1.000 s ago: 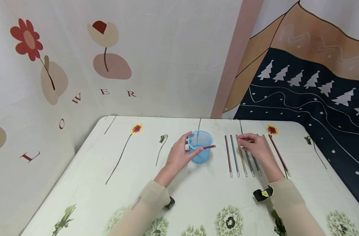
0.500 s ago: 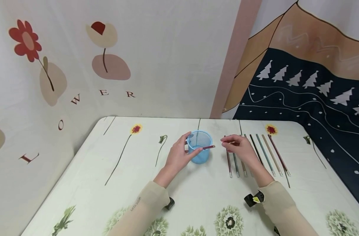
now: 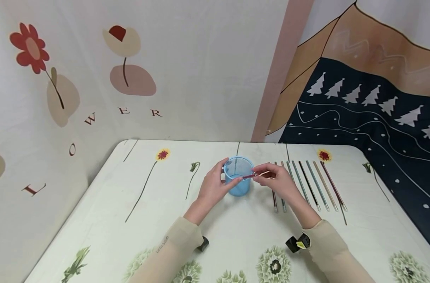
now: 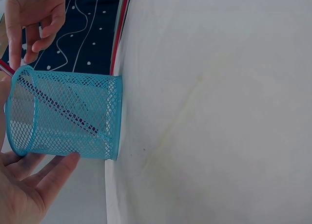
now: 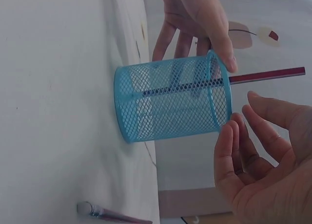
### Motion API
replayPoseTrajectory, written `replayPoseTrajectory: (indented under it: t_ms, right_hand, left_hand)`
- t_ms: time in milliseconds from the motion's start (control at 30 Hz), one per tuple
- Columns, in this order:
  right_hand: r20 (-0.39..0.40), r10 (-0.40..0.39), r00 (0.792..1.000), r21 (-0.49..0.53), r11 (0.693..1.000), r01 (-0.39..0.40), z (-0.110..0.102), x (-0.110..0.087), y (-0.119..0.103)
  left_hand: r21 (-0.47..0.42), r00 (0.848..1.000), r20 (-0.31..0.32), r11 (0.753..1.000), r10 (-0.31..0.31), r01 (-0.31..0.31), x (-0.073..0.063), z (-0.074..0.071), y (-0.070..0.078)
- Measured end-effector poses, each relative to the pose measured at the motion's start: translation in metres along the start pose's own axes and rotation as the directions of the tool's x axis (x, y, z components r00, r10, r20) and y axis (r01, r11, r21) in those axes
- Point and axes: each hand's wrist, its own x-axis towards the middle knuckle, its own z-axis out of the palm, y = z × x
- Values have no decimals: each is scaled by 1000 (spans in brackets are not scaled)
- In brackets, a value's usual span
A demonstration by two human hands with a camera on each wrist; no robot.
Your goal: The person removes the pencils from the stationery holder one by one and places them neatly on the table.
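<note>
My left hand (image 3: 213, 182) holds a light-blue mesh pencil cup (image 5: 170, 100) upright on the table, fingers round its far side and thumb at the rim. One dark red pencil (image 5: 268, 75) leans inside the cup, its upper end sticking out past the rim on the right. My right hand (image 3: 276, 181) is at the cup's right side. In the right wrist view its loosely bent fingers (image 5: 225, 151) come right up to the rim, with thumb and forefinger spread apart just beside the pencil. Nothing shows between them.
Right of the cup, several pencils lie in a row on the white flowered cloth (image 3: 236, 236), among them a black pencil (image 3: 309, 186) and a red pencil (image 3: 331, 182). My right forearm partly covers the row. Printed fabric walls (image 3: 201, 70) rise behind the table.
My right hand has moved left from above the row of pencils to the cup's rim, uncovering pencils on the right. The left hand, cup and leaning pencil stay in place.
</note>
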Motion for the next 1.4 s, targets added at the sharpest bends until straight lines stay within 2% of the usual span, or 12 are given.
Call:
replayPoseTrajectory:
  t_ms: [300, 667, 767, 900, 1000, 1200, 1400]
  right_hand:
    - [36, -85, 996, -11, 996, 85, 8, -1, -3]
    - [0, -64, 998, -72, 995, 64, 14, -2, -8]
    - [-13, -89, 996, -84, 993, 87, 16, -2, -7]
    - [-55, -136, 989, -81, 988, 132, 19, 0, -6]
    - [-106, -140, 985, -56, 989, 134, 19, 1, -4]
    - [-217, -127, 968, 34, 990, 138, 14, 5, -7]
    - [-291, -135, 947, 151, 971, 185, 6, 9, -14]
  left_hand:
    - [-1, 1000, 3, 1000, 2, -2, -1, -1, 0]
    - [0, 1000, 13, 1000, -2, 2, -1, -1, 0]
    - [9, 1000, 12, 1000, -5, 5, -1, -2, 1]
    - [8, 1000, 8, 1000, -5, 5, -1, -2, 1]
    - [4, 1000, 11, 1000, -6, 6, -1, -1, 2]
    - [15, 1000, 8, 1000, -9, 9, -2, -2, 3]
    - [5, 1000, 14, 1000, -10, 10, -1, -2, 2]
